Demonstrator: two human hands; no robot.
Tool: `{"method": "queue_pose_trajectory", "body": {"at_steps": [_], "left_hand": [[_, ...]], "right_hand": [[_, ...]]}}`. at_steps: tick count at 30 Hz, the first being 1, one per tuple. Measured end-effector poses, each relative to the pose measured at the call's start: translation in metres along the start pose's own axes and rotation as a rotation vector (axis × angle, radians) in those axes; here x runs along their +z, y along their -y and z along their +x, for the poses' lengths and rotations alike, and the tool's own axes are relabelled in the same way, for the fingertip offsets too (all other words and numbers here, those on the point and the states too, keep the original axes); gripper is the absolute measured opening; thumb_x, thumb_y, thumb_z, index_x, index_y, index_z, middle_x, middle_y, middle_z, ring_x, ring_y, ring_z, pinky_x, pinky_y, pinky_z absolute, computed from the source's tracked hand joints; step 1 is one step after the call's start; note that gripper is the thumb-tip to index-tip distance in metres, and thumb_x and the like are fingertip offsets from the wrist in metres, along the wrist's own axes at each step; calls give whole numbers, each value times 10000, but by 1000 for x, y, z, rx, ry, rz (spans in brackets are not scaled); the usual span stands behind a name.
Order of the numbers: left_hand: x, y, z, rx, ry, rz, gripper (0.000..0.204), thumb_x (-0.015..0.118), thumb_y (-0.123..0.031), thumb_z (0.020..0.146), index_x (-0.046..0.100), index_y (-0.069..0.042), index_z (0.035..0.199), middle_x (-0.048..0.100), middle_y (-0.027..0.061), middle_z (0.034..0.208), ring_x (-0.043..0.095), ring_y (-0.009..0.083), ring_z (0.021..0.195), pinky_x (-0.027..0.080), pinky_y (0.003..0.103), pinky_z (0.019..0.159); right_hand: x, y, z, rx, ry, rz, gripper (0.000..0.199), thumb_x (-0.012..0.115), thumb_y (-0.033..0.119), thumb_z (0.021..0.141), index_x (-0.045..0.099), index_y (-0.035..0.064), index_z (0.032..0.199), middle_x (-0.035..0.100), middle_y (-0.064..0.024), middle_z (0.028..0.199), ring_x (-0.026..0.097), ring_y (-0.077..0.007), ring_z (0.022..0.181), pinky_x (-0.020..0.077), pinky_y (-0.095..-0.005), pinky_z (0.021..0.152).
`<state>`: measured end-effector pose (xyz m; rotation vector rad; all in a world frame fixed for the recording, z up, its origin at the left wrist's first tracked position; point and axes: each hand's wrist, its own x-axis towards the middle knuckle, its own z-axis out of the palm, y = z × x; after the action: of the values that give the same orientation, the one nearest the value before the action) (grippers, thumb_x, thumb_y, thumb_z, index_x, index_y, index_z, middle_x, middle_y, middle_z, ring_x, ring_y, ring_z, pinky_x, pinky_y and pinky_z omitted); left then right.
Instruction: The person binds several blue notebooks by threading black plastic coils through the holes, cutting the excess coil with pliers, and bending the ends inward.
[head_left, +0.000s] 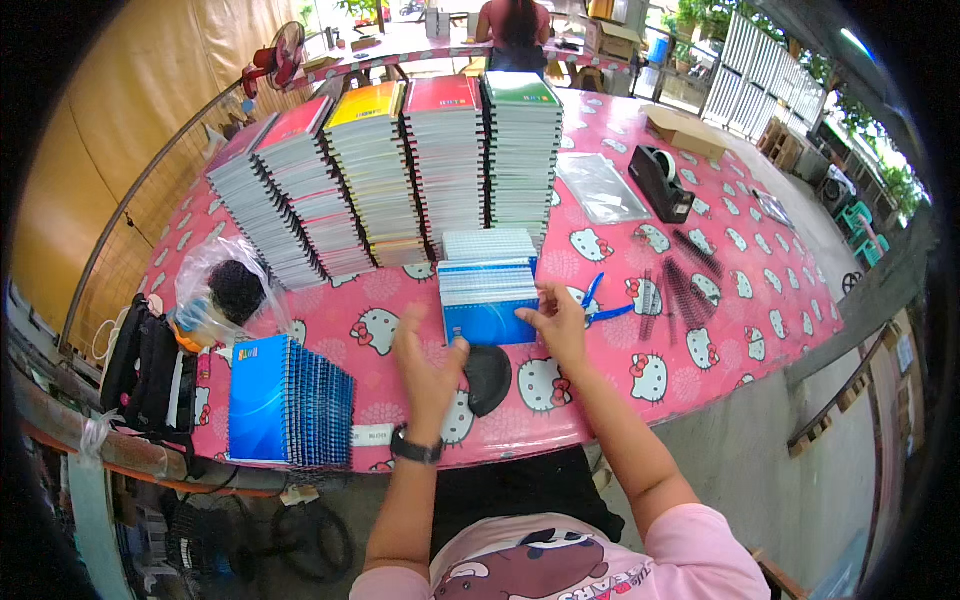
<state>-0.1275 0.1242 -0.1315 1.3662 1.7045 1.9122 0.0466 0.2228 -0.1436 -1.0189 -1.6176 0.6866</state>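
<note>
A blue-covered notebook (490,324) lies in front of me, with stepped layers of white pages (488,285) rising behind its cover. At its right edge, my right hand (557,322) pinches the cover between thumb and fingers. My left hand (428,375) is slightly blurred beside the lower left corner, fingers apart and thumb at the cover's edge; whether it touches is hard to tell. Just below the notebook sits a black rounded, flat object (488,382). Blue-handled pliers or cutters (605,312) lie right of my right hand, partly hidden by it.
Tall stacks of spiral notebooks with red (445,95), yellow (365,105) and green (520,90) covers stand behind. A fanned blue notebook pile (260,400) is at left. Rightward lie black binding coils (690,295), a tape dispenser (660,185) and clear plastic sleeves (603,188).
</note>
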Motion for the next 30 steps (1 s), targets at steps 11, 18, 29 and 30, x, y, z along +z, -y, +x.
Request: {"method": "queue_pose_trajectory", "body": {"at_steps": [11,18,29,30], "left_hand": [[-60,-11,-37,157,459,576,259,626,-32,690,613,-85,943,579,87,919,523,291,937,352,427,856],[-47,-26,-28,267,235,341,467,652,-26,648,563,-50,1106,535,122,1147,435,317,1142,323,457,954],[-51,-2,-61,-357,527,-377,199,710,-9,745,562,-33,877,567,21,829,532,81,763,435,223,676],[-54,1,-65,-389,541,-497,196,705,3,738,570,-32,876,566,16,825,534,88,772,426,228,690]], "right_hand": [[-31,-6,-23,97,6,25,209,763,65,691,611,3,820,578,-22,661,512,-84,612,427,-242,574],[-45,3,-52,223,151,255,152,736,30,702,621,23,802,602,-16,705,546,-88,667,441,-255,607],[-19,42,-3,97,197,-63,180,680,135,795,537,28,815,587,-65,753,585,-134,676,452,-311,574],[-2,44,-5,98,208,-60,180,680,135,795,537,28,815,587,-65,753,585,-134,676,452,-311,574]]}}
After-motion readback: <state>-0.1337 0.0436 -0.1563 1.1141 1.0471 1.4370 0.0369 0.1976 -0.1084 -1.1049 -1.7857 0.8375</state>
